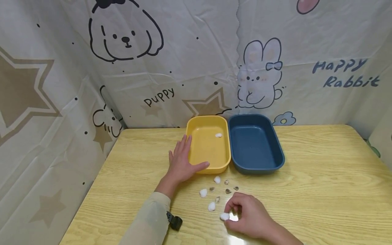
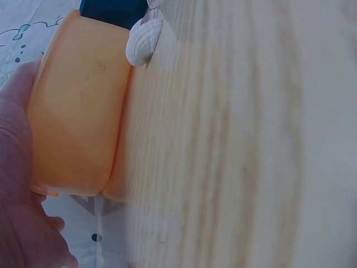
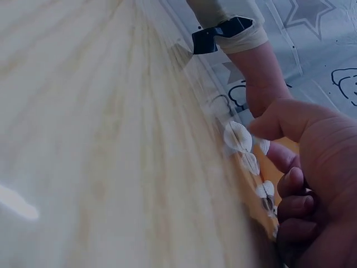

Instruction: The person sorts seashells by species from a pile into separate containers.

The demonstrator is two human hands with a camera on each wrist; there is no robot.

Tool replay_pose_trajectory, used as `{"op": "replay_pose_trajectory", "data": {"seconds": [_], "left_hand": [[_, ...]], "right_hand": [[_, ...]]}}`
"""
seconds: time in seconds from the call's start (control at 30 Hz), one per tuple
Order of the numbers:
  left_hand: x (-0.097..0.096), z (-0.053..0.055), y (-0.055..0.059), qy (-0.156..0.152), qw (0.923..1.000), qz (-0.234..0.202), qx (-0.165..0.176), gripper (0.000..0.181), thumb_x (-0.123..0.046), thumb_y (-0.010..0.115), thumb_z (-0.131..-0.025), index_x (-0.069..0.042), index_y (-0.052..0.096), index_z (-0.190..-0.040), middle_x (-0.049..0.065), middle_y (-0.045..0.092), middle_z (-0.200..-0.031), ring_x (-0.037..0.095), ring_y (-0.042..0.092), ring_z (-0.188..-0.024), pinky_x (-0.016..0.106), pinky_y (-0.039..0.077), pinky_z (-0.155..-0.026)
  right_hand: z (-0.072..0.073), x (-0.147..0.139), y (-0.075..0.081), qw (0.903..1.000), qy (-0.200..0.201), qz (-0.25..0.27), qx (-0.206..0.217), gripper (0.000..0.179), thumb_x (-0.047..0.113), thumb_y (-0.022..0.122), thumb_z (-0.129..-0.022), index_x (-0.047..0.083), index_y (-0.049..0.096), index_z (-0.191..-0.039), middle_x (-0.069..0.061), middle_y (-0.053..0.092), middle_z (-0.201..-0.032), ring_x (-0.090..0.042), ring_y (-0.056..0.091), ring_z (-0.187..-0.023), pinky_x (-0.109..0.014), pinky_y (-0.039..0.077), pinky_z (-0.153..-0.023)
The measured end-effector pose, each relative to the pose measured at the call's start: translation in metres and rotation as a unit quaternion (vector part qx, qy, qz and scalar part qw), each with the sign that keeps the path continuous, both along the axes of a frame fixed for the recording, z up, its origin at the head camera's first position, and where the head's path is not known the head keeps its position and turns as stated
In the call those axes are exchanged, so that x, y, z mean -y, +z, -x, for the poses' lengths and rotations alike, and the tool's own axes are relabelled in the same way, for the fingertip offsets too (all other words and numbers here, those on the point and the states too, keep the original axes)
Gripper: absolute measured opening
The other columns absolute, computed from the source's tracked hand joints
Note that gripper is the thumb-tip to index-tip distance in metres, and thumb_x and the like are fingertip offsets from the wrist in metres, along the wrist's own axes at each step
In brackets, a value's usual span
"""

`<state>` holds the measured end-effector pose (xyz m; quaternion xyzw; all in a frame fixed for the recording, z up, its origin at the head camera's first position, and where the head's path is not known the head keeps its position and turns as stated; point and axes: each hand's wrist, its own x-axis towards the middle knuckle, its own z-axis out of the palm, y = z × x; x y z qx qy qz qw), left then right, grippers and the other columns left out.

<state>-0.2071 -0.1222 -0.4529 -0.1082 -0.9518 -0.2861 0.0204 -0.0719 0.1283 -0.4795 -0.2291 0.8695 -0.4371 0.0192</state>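
Observation:
Low over the tabletop, my right hand (image 1: pixel 249 216) pinches a white seashell (image 1: pixel 224 216) between thumb and index finger. In the right wrist view its other fingers are curled in. My left hand (image 1: pixel 181 164) rests on the near left corner of the yellow bin (image 1: pixel 208 117), fingers extended along the left side and thumb over the front rim. One white shell (image 1: pixel 218 135) lies inside that bin. Between the right hand and the bins are more white shells (image 1: pixel 203 193) and several small brown shells (image 1: pixel 228 191). A ridged white shell (image 2: pixel 144 42) shows by the bin in the left wrist view.
A dark blue bin (image 1: pixel 256 143) stands right beside the yellow one, at the back of the wood-grain table (image 1: pixel 324 180). Behind the table hangs a printed cloth (image 1: pixel 196 61) with cartoon animals. A black strap (image 1: pixel 175 222) is on the left sleeve.

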Motion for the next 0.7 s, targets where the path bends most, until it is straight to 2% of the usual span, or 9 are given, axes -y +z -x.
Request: {"op": "replay_pose_trajectory", "data": {"seconds": [0.2,0.3,0.5,0.7], "left_hand": [[0.0,-0.001,0.0,-0.005,0.9999,-0.004,-0.009,0.12,-0.078,0.067,-0.073,-0.024,0.009,-0.163,-0.001,0.003,-0.167,0.032,0.005,-0.151,0.066,0.001,-0.112],[0.0,-0.001,0.0,-0.005,0.9999,-0.003,-0.009,0.12,-0.078,0.067,-0.074,-0.024,0.008,-0.163,-0.001,0.003,-0.167,0.031,0.005,-0.151,0.066,0.001,-0.112],[0.001,-0.002,0.001,-0.003,1.0,-0.004,-0.007,0.12,-0.078,0.067,-0.073,-0.023,0.009,-0.163,0.0,0.003,-0.167,0.032,0.006,-0.151,0.066,0.001,-0.112],[0.0,-0.001,0.001,0.0,1.0,0.004,0.002,0.12,-0.08,0.065,-0.073,-0.025,0.007,-0.163,-0.002,0.001,-0.167,0.031,0.004,-0.151,0.064,0.0,-0.113]], "right_hand": [[0.003,-0.004,0.011,0.9946,0.035,0.098,0.006,0.032,0.009,0.089,-0.07,0.028,0.068,-0.085,0.0,0.054,-0.074,-0.015,0.053,-0.07,-0.029,0.047,-0.063],[0.006,-0.004,0.021,0.9924,0.037,0.117,-0.01,0.033,0.007,0.089,-0.069,0.027,0.068,-0.086,-0.005,0.053,-0.074,-0.02,0.052,-0.071,-0.032,0.047,-0.063],[0.015,-0.005,0.04,0.9884,0.034,0.146,-0.023,0.034,0.001,0.087,-0.069,0.024,0.069,-0.087,-0.002,0.051,-0.075,-0.024,0.05,-0.071,-0.034,0.044,-0.057],[0.028,-0.008,0.059,0.9869,0.025,0.151,-0.05,0.033,0.004,0.089,-0.07,0.024,0.069,-0.087,0.004,0.049,-0.075,-0.016,0.047,-0.068,-0.027,0.039,-0.053]]}}
